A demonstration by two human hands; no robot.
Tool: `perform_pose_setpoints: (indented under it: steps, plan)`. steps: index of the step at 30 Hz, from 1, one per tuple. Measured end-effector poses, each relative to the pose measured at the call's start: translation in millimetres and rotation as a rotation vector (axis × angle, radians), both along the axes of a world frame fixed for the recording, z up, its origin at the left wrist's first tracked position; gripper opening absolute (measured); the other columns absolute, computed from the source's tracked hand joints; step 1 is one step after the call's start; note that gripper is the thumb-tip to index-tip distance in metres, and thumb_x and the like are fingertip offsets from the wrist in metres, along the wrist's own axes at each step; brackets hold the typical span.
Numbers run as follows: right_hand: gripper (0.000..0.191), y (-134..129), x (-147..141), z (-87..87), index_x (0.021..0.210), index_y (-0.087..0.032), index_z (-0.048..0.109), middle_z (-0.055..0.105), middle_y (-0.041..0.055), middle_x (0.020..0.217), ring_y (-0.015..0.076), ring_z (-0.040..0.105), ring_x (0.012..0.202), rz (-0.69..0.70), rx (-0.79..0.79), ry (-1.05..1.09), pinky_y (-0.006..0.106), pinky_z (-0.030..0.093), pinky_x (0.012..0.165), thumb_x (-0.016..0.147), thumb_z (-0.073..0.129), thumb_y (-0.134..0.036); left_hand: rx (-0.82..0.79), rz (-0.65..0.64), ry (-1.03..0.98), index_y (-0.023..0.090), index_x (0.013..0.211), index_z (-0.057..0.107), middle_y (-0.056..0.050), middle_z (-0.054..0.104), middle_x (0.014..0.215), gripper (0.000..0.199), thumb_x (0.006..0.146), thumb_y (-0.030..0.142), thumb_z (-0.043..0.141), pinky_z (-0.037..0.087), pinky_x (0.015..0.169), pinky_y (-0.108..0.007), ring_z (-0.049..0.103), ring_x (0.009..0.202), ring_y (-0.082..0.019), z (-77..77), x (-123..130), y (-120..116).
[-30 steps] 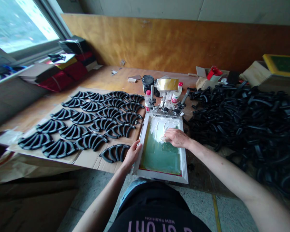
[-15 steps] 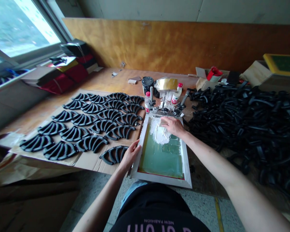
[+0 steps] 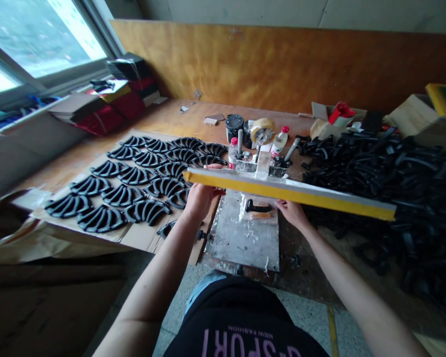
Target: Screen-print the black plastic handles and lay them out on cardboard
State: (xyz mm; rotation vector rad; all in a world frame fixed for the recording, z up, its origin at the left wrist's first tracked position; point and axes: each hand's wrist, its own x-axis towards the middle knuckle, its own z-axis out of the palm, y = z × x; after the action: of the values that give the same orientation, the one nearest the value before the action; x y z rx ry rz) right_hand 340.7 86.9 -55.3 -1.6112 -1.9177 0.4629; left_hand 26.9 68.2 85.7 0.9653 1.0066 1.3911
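My left hand (image 3: 201, 198) is closed around the left side of a screen printing frame (image 3: 290, 192), with the thumb above and fingers below. The frame is tilted up and shows nearly edge-on, with yellow tape along its front edge. A pale block (image 3: 263, 164) stands up behind that edge. Beneath the frame, a black curved handle (image 3: 258, 206) lies in a small holder on a grey metal plate (image 3: 241, 238). My right hand (image 3: 294, 213) is just right of the handle, fingers slightly apart, with nothing visible in them.
Rows of black curved handles (image 3: 121, 191) lie on cardboard at the left. A big heap of black parts (image 3: 367, 183) covers the right side. Behind the plate are red-capped bottles (image 3: 280, 142), a dark tub (image 3: 234, 127) and a tape roll (image 3: 262, 131).
The screen frame has swung up off the plate, uncovering the black handle. My right hand has left the white paste and come down beside the handle.
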Motion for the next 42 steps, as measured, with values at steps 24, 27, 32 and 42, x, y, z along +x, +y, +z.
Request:
perform_pose_setpoints:
  steps: [24, 27, 32, 42]
  plan:
    - [0.021, -100, -193, 5.1, 0.112, -0.016, 0.059, 0.064, 0.0106, 0.104, 0.0231, 0.058, 0.099, 0.719, 0.223, 0.002, 0.037, 0.049, 0.089, 0.096, 0.046, -0.023, -0.562, 0.331, 0.102, 0.018, 0.078, 0.051, 0.001, 0.057, 0.057, 0.054, 0.079, 0.072, 0.047, 0.039, 0.045, -0.022, 0.053, 0.049, -0.012, -134.9, -14, -132]
    - [0.024, -93, -229, -1.3, 0.114, -0.018, 0.059, 0.066, 0.0096, 0.104, 0.0240, 0.056, 0.105, 0.762, 0.159, -0.041, 0.038, 0.047, 0.092, 0.094, 0.055, -0.030, -0.638, 0.432, 0.257, 0.018, 0.075, 0.051, -0.001, 0.059, 0.057, 0.057, 0.081, 0.073, 0.038, 0.039, 0.046, -0.022, 0.051, 0.047, -0.012, -160.5, -72, -150]
    - [0.026, -77, -289, -12.8, 0.102, -0.020, 0.062, 0.070, 0.0094, 0.095, 0.0248, 0.059, 0.100, 0.721, -0.053, -0.334, 0.036, 0.045, 0.086, 0.093, 0.054, -0.042, -0.836, 0.484, 0.554, 0.019, 0.072, 0.051, -0.006, 0.064, 0.063, 0.061, 0.084, 0.070, 0.020, 0.039, 0.047, -0.024, 0.054, 0.050, -0.014, -197.9, -168, -164]
    - [0.036, -61, -363, -29.9, 0.102, -0.016, 0.060, 0.071, 0.0142, 0.095, 0.0266, 0.062, 0.100, 0.558, -0.252, -0.498, 0.036, 0.044, 0.084, 0.093, 0.050, -0.050, -0.885, 0.125, 0.670, 0.019, 0.061, 0.056, -0.007, 0.059, 0.043, 0.057, 0.088, 0.061, 0.031, 0.041, 0.047, -0.028, 0.052, 0.039, -0.018, -219.9, -244, -118]
